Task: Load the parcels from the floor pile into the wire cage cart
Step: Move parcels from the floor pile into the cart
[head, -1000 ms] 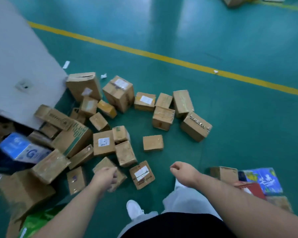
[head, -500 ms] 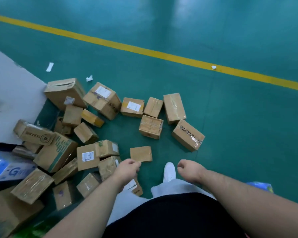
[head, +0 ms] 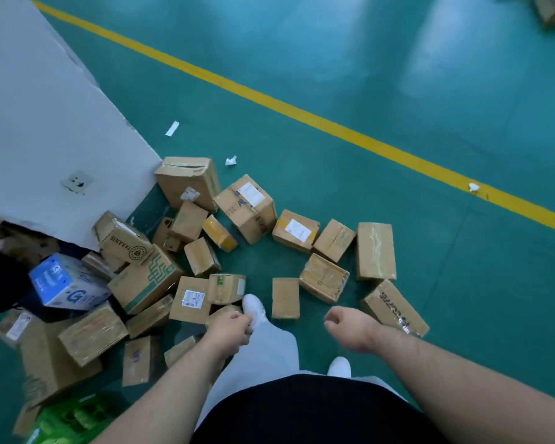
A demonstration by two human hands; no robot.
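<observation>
Several brown cardboard parcels [head: 247, 206] lie scattered in a pile on the green floor, with a blue and white box [head: 66, 283] at the left. My left hand [head: 229, 328] hangs loosely curled above a small parcel beside a labelled box [head: 191, 299] and holds nothing. My right hand [head: 346, 328] is also loosely curled and holds nothing, between a small flat parcel [head: 285, 298] and a taped box [head: 394, 309]. No wire cage cart is in view.
A grey-white pillar [head: 45, 123] stands at the left against the pile. A yellow floor line [head: 334, 126] runs diagonally behind the parcels, with paper scraps [head: 172, 128] near it. A green bag [head: 74, 418] lies at bottom left. My white shoes [head: 253, 307] stand among the parcels.
I have stepped closer into the pile and the view has swung. Both hands stay loosely curled and hold nothing, now nearer the small parcels in front of my feet.
</observation>
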